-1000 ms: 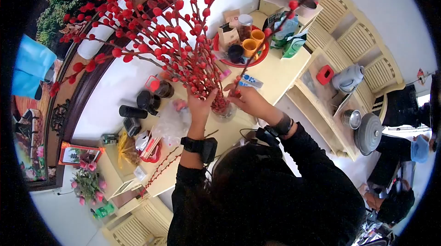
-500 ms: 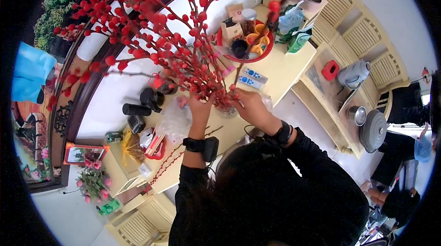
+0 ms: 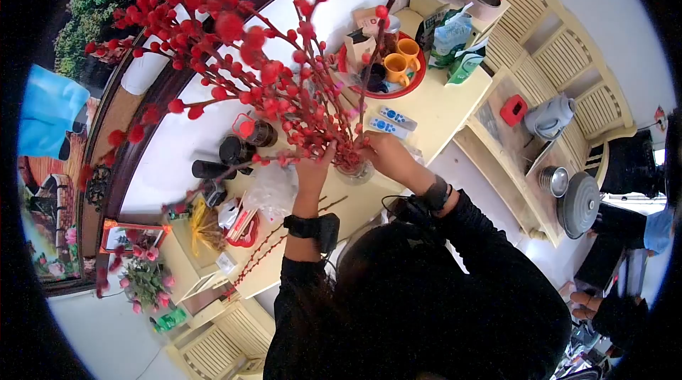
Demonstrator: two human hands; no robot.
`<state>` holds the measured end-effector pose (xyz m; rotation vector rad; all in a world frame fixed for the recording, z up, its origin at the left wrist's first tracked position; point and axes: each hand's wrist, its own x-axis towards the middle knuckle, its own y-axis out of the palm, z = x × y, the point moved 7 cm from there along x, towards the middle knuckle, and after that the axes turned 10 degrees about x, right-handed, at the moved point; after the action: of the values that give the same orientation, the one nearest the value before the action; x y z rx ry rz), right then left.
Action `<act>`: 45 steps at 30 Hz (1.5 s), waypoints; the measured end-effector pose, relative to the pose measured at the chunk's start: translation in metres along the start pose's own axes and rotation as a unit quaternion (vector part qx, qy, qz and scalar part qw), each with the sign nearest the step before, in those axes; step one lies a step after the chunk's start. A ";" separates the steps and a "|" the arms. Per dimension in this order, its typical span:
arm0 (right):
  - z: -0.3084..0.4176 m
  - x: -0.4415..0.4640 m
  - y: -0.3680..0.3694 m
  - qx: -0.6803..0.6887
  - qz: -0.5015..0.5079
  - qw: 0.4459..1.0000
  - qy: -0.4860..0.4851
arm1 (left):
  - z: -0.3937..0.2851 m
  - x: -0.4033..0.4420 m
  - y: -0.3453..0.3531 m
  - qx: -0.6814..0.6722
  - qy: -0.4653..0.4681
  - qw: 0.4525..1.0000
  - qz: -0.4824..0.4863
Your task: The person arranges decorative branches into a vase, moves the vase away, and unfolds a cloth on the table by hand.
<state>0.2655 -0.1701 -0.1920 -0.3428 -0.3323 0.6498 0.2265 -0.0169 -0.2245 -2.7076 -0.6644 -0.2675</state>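
A large bunch of red-budded branches [image 3: 270, 89] fans out up and to the left from a clear glass vase [image 3: 355, 172] on the cream table. My left hand [image 3: 312, 167] is closed around the lower stems on the left side, just above the vase. On the right side my right hand [image 3: 391, 158] pinches the stems near the vase mouth, beside a branch that rises up and right. The fingertips of both hands are partly hidden among the buds. Two loose red-budded branches [image 3: 259, 258] lie on the table left of my left forearm.
Behind the hands is a red tray [image 3: 419, 85] with orange cups, a jar and a box. Two blue-and-white packs [image 3: 387, 128] lie before it. A plastic bag [image 3: 273, 192], dark containers [image 3: 234, 149] and a red basket [image 3: 245, 238] stand left. Another person's hands [image 3: 586, 302] show far right.
The branch at my right hand has swung left to a steeper angle. Branches on the left have spread lower, toward the framed photo. Both hands remain at the stems.
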 end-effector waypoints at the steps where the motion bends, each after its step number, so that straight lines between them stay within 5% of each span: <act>1: -0.004 0.001 -0.001 0.011 -0.011 1.000 0.006 | 0.000 0.001 0.000 0.020 0.015 1.000 0.008; 4: -0.004 0.001 -0.001 0.017 -0.012 1.000 0.012 | 0.005 -0.004 -0.001 0.002 -0.062 0.998 -0.001; 13: -0.013 -0.004 0.002 -0.005 -0.023 1.000 0.008 | -0.005 -0.002 0.003 0.011 -0.020 1.000 -0.004; 19: -0.016 -0.007 0.001 0.013 -0.031 0.999 -0.006 | -0.001 -0.004 0.002 0.003 -0.101 0.995 0.006; 25: -0.002 -0.007 0.002 0.001 0.021 1.000 0.006 | 0.003 -0.004 0.004 -0.077 -0.088 0.993 0.019; 28: 0.017 -0.006 -0.002 -0.004 0.006 1.000 0.010 | -0.009 -0.004 0.000 -0.003 -0.023 1.000 -0.002; 45: -0.009 0.001 0.008 0.011 0.041 0.999 -0.031 | 0.001 -0.005 0.000 0.015 -0.070 0.997 0.013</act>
<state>0.2657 -0.1651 -0.2033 -0.3166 -0.3705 0.7450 0.2224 -0.0191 -0.2269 -2.7227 -0.6659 -0.0621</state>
